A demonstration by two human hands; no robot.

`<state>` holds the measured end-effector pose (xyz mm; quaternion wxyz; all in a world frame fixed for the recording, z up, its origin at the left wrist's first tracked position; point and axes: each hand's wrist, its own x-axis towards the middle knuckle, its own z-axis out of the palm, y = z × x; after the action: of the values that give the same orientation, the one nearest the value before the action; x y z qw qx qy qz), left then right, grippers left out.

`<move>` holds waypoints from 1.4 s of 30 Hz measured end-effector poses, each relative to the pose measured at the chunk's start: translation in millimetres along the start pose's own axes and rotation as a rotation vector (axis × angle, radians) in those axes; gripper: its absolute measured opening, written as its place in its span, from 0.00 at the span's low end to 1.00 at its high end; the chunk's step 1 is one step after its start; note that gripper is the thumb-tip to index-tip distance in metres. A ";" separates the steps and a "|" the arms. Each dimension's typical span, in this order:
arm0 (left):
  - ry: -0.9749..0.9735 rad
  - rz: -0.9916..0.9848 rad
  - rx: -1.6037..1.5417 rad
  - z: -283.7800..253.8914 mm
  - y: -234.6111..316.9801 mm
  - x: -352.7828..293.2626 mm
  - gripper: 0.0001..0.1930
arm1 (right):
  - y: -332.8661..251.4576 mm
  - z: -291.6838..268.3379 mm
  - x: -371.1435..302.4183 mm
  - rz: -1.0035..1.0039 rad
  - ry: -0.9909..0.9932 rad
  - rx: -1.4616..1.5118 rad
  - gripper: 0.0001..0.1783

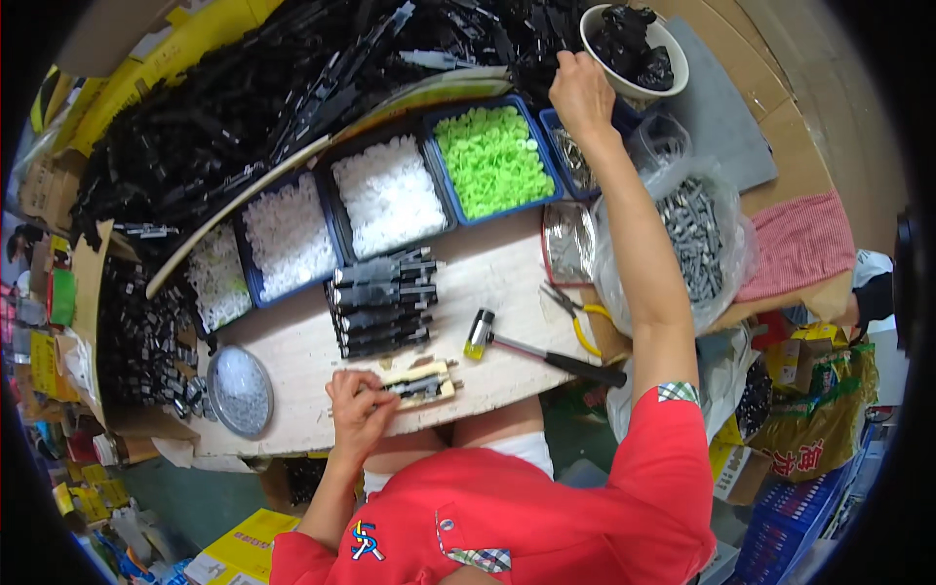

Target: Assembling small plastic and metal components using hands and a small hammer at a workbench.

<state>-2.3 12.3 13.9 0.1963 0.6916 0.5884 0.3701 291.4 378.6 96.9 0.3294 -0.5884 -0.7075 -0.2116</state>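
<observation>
My left hand is at the near edge of the table, its fingers pinched on the left end of a slim black plastic part. That part lies in a small cream-coloured fixture. Stretched far out, my right hand has its fingers curled together at the edge of the black parts heap, beside a white bowl with black plastic bags in it. Whatever is between those fingertips is hidden. A stack of black assemblies lies just beyond the fixture.
Bins of white pieces and green pieces line the table's far side. A hammer and yellow-handled pliers lie to the right, near a bag of grey parts. A round dish stands at the left.
</observation>
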 end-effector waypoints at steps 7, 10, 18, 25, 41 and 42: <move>-0.081 -0.043 -0.028 -4.0 5.2 2.5 0.07 | -7.3 44.9 83.4 0.290 -0.245 -0.036 0.30; -0.102 -0.058 -0.023 -5.7 4.6 4.4 0.07 | -8.7 40.3 103.2 0.391 -0.382 0.039 0.36; -0.061 -0.029 -0.009 -4.6 -0.7 3.0 0.07 | -19.9 12.5 83.7 0.397 -0.666 0.179 0.37; -0.055 0.037 -0.034 0.3 -8.3 3.0 0.06 | -24.1 3.9 27.3 0.413 -0.645 0.289 0.30; 0.063 0.180 0.021 7.4 -20.7 -11.8 0.06 | -39.7 -57.3 -50.3 0.369 -0.386 0.812 0.27; 0.058 0.184 0.043 7.4 -21.5 -11.5 0.05 | -63.7 -78.1 -66.7 0.295 -0.498 0.900 0.25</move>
<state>-11.6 7.5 -9.3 0.1292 0.7358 0.5356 0.3938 252.5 264.8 109.0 0.3973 -0.5147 -0.6949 0.3072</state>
